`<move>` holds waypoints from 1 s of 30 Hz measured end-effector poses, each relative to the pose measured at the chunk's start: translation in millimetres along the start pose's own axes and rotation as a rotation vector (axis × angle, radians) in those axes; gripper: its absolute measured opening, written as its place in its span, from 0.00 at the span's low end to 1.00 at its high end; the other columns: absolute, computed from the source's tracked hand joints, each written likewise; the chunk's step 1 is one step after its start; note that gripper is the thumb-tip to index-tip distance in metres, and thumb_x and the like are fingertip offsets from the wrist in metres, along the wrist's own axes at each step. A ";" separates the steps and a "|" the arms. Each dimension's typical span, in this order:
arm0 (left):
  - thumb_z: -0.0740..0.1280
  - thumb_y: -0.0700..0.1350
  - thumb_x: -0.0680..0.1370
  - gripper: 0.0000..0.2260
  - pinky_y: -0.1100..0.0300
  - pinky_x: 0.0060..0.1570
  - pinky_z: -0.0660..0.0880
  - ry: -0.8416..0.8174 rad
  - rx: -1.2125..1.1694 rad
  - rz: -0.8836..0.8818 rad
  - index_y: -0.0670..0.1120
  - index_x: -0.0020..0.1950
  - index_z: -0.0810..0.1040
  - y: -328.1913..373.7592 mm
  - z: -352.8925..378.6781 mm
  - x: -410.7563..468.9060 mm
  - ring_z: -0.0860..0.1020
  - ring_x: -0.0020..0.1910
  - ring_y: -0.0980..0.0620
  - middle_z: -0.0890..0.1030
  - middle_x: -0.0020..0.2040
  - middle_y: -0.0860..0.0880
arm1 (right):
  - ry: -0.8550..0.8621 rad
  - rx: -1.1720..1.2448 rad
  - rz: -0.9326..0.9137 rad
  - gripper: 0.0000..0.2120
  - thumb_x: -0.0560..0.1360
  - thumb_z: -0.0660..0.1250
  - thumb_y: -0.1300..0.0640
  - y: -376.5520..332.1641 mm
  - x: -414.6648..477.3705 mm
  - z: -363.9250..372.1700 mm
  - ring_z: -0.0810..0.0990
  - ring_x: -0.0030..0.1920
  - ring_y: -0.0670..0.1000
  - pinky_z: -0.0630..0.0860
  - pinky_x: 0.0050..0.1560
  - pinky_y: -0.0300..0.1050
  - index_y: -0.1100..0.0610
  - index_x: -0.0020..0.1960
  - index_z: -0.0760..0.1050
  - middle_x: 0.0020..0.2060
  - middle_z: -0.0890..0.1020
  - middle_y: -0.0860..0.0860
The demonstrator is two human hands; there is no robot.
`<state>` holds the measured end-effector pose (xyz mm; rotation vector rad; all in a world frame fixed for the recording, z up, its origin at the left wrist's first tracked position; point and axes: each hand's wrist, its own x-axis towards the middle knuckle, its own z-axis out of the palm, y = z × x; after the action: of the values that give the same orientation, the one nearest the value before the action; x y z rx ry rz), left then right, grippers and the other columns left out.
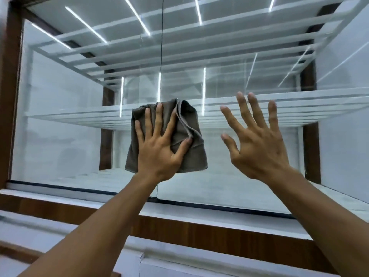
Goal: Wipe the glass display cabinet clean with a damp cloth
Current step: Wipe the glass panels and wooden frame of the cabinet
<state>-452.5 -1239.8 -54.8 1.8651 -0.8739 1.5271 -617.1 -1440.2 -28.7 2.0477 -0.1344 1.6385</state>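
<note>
The glass display cabinet [60,108] fills the view, with a brown wooden frame and white shelves inside. My left hand [159,148] presses a folded grey-brown cloth [189,124] flat against the glass near the middle, fingers spread and straight. My right hand [257,144] is held up to the right of the cloth with fingers spread wide, palm toward the glass; I cannot tell whether it touches the pane. A thin dark vertical seam [162,47] between two glass panes runs down just above the cloth.
A white glass shelf [299,102] crosses the cabinet at hand height, and lit strip lights [87,25] reflect across the top. A brown wooden ledge [219,226] and white sill [79,194] run below the glass. The left frame post [10,96] stands at the edge.
</note>
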 end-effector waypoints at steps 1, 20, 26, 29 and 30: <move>0.49 0.71 0.81 0.36 0.32 0.80 0.40 0.003 -0.023 -0.089 0.56 0.86 0.49 14.1 2.4 4.0 0.38 0.85 0.42 0.43 0.87 0.47 | 0.005 -0.007 -0.010 0.32 0.84 0.49 0.40 4.5 -9.1 -0.6 0.44 0.85 0.59 0.41 0.82 0.69 0.48 0.85 0.52 0.85 0.48 0.57; 0.50 0.72 0.81 0.37 0.25 0.76 0.42 -0.061 0.079 0.285 0.55 0.86 0.51 104.4 23.6 -64.9 0.42 0.84 0.33 0.46 0.86 0.42 | 0.015 -0.032 0.011 0.31 0.84 0.54 0.41 66.4 -96.9 -24.8 0.48 0.85 0.62 0.51 0.80 0.73 0.51 0.85 0.57 0.84 0.52 0.61; 0.50 0.72 0.80 0.38 0.25 0.76 0.42 -0.023 0.036 0.021 0.55 0.86 0.49 118.1 23.2 -44.7 0.42 0.84 0.32 0.45 0.86 0.41 | -0.014 -0.046 -0.001 0.31 0.85 0.51 0.39 86.2 -108.3 -31.9 0.49 0.85 0.62 0.52 0.80 0.74 0.50 0.85 0.56 0.84 0.52 0.60; 0.51 0.72 0.80 0.38 0.25 0.76 0.39 -0.054 0.035 0.102 0.56 0.86 0.49 163.4 27.0 -54.6 0.40 0.83 0.31 0.44 0.86 0.40 | -0.001 -0.050 -0.011 0.31 0.85 0.52 0.41 87.1 -109.5 -32.4 0.50 0.84 0.63 0.52 0.80 0.73 0.50 0.85 0.57 0.84 0.53 0.61; 0.51 0.72 0.81 0.38 0.26 0.77 0.39 -0.066 0.039 0.158 0.56 0.86 0.50 167.0 28.8 -62.9 0.40 0.83 0.31 0.45 0.86 0.41 | 0.003 -0.038 -0.020 0.31 0.84 0.52 0.42 87.6 -109.7 -32.9 0.50 0.84 0.63 0.51 0.80 0.72 0.51 0.85 0.57 0.84 0.54 0.61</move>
<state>-573.9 -1358.0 -117.9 1.9224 -1.0508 1.5938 -709.0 -1526.9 -98.1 2.0115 -0.1423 1.6150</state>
